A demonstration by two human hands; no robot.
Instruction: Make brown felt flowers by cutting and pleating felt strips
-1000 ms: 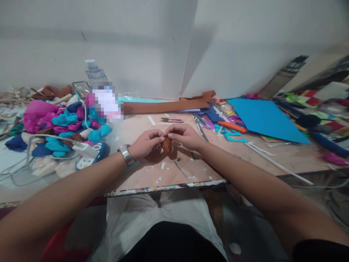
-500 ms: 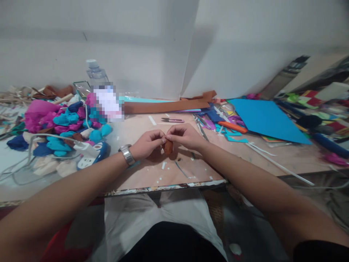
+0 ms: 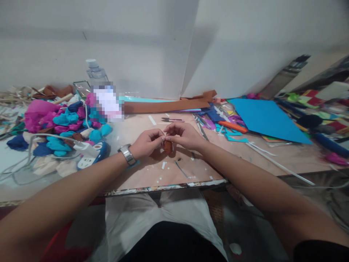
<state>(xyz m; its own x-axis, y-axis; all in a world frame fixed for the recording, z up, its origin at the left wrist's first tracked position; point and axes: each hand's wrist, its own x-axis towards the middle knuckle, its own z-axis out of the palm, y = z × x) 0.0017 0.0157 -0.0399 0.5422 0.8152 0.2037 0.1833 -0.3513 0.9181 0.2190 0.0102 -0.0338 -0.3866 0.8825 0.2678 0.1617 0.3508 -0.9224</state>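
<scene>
Head view: left hand (image 3: 148, 143), thumb and forefinger closed on the upper end of a small brown bundle (image 3: 168, 147). Right hand (image 3: 185, 136), fingers curled, tips meeting there; firmness of grip cannot be told. Bundle between hands, above table (image 3: 141, 178). Beyond: snips (image 3: 173, 119), brown strip (image 3: 163, 107). Right: blue sheet (image 3: 268, 120).

snips (image 3: 173, 120) behind right hand (image 3: 185, 136), on table (image 3: 144, 178); power strip (image 3: 88, 161) left.

left fingers (image 3: 158, 141) + right fingers (image 3: 174, 138) | pinching brown bundle (image 3: 168, 147) | snips (image 3: 178, 120) beyond
</scene>
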